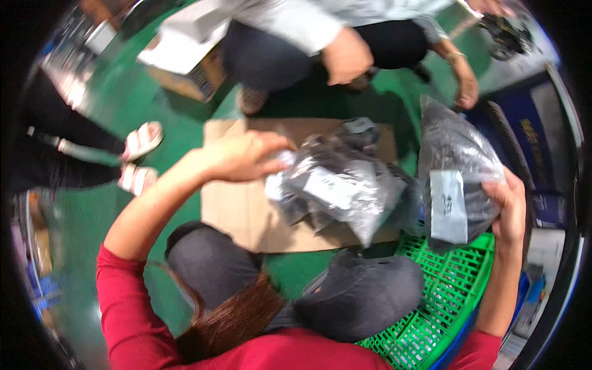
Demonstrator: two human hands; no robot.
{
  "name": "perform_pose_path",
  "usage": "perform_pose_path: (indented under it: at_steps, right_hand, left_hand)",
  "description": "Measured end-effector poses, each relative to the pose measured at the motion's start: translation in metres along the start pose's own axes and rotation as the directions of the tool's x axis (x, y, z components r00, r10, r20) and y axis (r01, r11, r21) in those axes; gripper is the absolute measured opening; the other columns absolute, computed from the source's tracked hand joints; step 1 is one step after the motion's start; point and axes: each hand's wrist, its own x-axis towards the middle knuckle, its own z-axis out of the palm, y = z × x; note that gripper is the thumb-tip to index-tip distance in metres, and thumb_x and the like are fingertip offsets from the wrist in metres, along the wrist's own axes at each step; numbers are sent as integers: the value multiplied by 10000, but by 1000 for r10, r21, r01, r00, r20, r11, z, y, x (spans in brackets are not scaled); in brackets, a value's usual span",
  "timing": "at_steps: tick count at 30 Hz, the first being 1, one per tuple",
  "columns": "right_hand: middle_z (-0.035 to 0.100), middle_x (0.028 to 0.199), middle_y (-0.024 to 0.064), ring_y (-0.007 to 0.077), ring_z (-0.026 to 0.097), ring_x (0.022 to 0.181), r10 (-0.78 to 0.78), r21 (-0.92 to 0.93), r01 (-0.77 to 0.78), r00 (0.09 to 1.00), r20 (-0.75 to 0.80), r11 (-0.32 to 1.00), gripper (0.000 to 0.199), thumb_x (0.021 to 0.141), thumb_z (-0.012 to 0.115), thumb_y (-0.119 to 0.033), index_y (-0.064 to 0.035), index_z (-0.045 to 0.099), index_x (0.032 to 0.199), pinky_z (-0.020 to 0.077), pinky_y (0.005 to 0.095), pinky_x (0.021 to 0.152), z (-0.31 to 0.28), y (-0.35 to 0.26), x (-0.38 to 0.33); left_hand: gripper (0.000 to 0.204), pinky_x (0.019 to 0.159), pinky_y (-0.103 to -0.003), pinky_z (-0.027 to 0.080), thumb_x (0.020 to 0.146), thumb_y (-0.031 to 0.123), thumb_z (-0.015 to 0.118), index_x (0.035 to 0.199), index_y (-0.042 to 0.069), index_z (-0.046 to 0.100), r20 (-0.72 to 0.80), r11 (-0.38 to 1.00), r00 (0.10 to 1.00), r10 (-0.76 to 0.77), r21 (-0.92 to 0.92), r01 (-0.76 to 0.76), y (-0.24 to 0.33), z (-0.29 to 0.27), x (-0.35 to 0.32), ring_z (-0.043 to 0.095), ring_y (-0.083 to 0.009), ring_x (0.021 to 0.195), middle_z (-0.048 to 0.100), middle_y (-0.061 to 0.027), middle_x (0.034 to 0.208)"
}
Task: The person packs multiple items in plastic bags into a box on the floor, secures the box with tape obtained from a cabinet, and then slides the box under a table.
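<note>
My right hand (509,203) grips a clear plastic bag (462,160) of dark contents with a pale label on its front. It hangs over the green basket (456,290) at my right. My left hand (246,155) has its fingers closed on the left end of another clear bag (336,185). That bag also has a white label and dark contents, which blur and glare keep me from making out. It lies among several similar bags on a flattened cardboard sheet (231,216) on the floor.
Across the cardboard a person (277,55) in a pale top crouches, both hands lowered. Another person's sandalled feet (142,140) stand at the left. An opened cardboard box (191,77) sits behind on the green floor. Dark blue boxes (530,135) stand at the right edge.
</note>
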Motion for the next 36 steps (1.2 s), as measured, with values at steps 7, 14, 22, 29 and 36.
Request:
perform_pose_path:
  at_steps: [7, 14, 22, 29, 36]
  right_hand:
    - [619, 790, 14, 96, 538, 730, 189, -37, -199, 836, 515, 979, 185, 723, 612, -130, -9, 630, 861, 409, 237, 692, 194, 16, 1]
    - [635, 825, 194, 267, 625, 799, 212, -255, -85, 823, 527, 963, 317, 667, 631, -231, 10, 635, 872, 477, 374, 713, 384, 140, 52]
    - [624, 965, 198, 325, 603, 930, 134, -596, 367, 765, 630, 714, 275, 700, 539, -123, -43, 624, 949, 477, 420, 782, 322, 132, 79]
    - [633, 837, 173, 332, 610, 794, 133, -691, 370, 819, 559, 621, 247, 744, 502, -170, -66, 633, 926, 480, 411, 712, 78, 32, 47]
    - [596, 747, 78, 146, 583, 667, 71, -786, -151, 988, -136, 599, 224, 821, 511, -143, 4, 595, 968, 473, 264, 573, -201, 95, 56]
  left_hand:
    - [321, 844, -320, 436, 892, 239, 488, 1112, 12, 542, -228, 900, 915, -333, -366, 236, -71, -8, -117, 581, -217, 944, 611, -138, 1036]
    - [301, 844, -306, 432, 895, 207, 497, 1105, -2, 548, -261, 920, 907, -331, -303, 249, -63, -13, -120, 565, -181, 951, 601, -116, 1050]
    - [268, 801, -327, 458, 846, 127, 527, 1093, 33, 566, -120, 890, 914, -388, -307, 338, -41, 3, -77, 598, -221, 932, 617, -137, 994]
    - [260, 853, -365, 426, 832, 115, 538, 1078, 31, 547, 86, 994, 995, -53, -94, 62, 22, 27, 41, 537, -344, 1014, 562, -174, 1092]
    - [674, 977, -645, 169, 760, 607, 498, 1314, 242, 384, 281, 899, 927, 246, 291, -327, 79, 92, 149, 150, -423, 1304, 256, -167, 1390]
